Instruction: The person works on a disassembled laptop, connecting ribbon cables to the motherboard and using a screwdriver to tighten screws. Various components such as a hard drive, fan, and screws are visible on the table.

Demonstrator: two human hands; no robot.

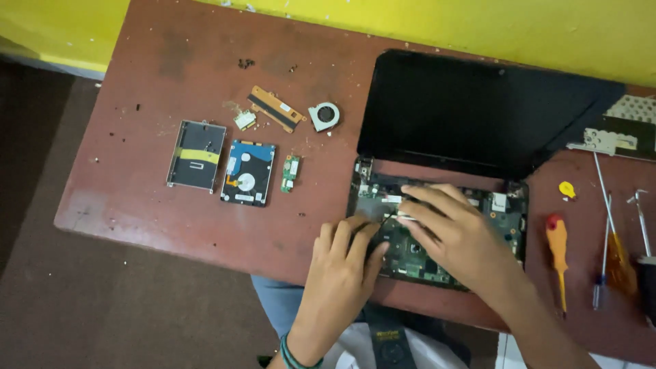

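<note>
From the head camera, we are looking down at an opened black laptop base with its green circuit board (417, 256) exposed, lying directly under both hands, long axis running left-right, lid hinged away toward the yellow wall. Our left hand (342, 263) is resting loosely at its near-left edge; our right hand (454, 229) is nearer the centre, fingers pinching something small (what, we cannot tell). Both sit on the reddish-brown table (171, 205).

The table (205, 225) had a matt, reddish-brown painted top, scuffed and speckled. The laptop lid (471, 109) was smooth black plastic with a dull sheen. The exposed circuit board (424, 256) was green and matt. At the left, the drive caddy (196, 155) was bare grey metal. At the right, the screwdriver (557, 249) had a glossy orange plastic handle.
</note>
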